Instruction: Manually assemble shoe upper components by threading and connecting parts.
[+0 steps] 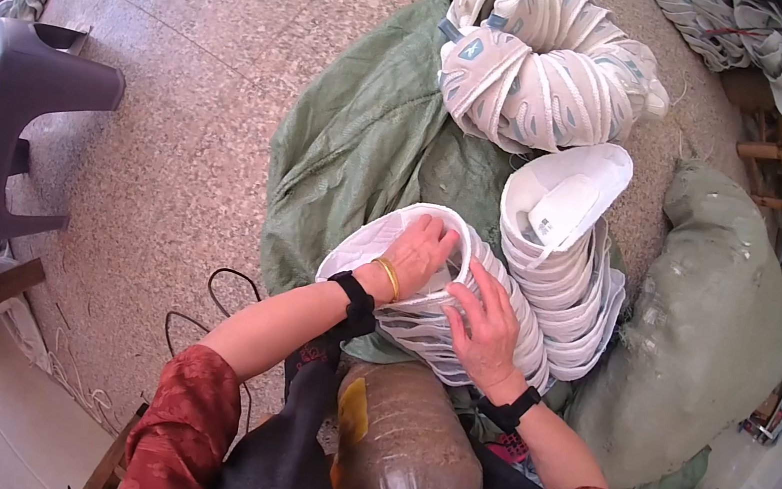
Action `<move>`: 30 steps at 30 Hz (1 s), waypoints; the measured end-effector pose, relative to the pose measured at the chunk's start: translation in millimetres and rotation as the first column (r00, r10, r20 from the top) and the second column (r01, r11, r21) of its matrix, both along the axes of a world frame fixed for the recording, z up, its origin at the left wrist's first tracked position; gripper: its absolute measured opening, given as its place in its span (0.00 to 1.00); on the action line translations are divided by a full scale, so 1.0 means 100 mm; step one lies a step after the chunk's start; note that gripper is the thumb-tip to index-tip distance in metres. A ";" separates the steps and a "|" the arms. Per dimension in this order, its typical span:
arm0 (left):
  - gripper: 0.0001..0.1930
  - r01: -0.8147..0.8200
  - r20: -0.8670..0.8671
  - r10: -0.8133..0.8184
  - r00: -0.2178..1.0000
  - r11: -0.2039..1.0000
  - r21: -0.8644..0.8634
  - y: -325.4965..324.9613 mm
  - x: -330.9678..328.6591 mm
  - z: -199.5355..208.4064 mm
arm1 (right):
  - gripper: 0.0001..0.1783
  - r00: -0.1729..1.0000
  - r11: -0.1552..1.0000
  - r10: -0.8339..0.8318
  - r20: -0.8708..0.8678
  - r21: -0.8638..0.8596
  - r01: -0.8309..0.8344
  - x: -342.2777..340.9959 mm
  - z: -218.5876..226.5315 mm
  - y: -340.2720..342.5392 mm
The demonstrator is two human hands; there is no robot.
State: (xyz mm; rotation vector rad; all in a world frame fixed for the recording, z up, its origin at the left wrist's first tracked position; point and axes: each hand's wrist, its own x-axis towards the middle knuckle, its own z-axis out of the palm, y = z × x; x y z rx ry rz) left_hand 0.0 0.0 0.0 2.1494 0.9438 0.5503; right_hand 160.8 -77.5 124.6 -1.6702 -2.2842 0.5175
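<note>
Two hands I work: left hand [418,252] fingers flat inside white shoe-upper stack [443,305]; right hand [488,328] spread, pressing stack side.

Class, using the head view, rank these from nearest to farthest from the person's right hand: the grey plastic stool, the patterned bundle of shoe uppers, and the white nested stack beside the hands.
1. White nested stack, just right of the right hand.
2. Patterned bundle of shoe uppers, ahead on the green sack.
3. Grey plastic stool, far left.

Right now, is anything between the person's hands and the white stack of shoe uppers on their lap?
Nothing visible. The left hand reaches into the open end of the white stack, and the right hand lies flat on its top. Both touch it directly.
</note>
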 end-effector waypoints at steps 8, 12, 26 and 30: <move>0.08 -0.032 0.101 0.028 0.994 0.999 0.034 0.07 0.21 0.17 | 0.19 1.000 0.998 -0.003 0.011 0.065 0.002 0.27 0.06 0.05; 0.05 -0.098 0.205 0.103 0.973 0.995 -0.032 0.01 0.22 0.29 | 0.20 1.000 0.998 0.010 -0.013 0.057 -0.010 0.26 0.11 0.05; 0.08 -0.059 0.285 0.282 0.916 0.798 -0.600 0.03 0.14 0.44 | 0.19 0.968 0.954 -0.012 0.253 0.291 -0.064 0.70 0.78 0.79; 0.08 -0.050 0.301 0.274 0.913 0.809 -0.585 0.00 0.15 0.46 | 0.11 0.950 0.987 0.085 0.300 0.101 -0.121 0.93 0.72 0.92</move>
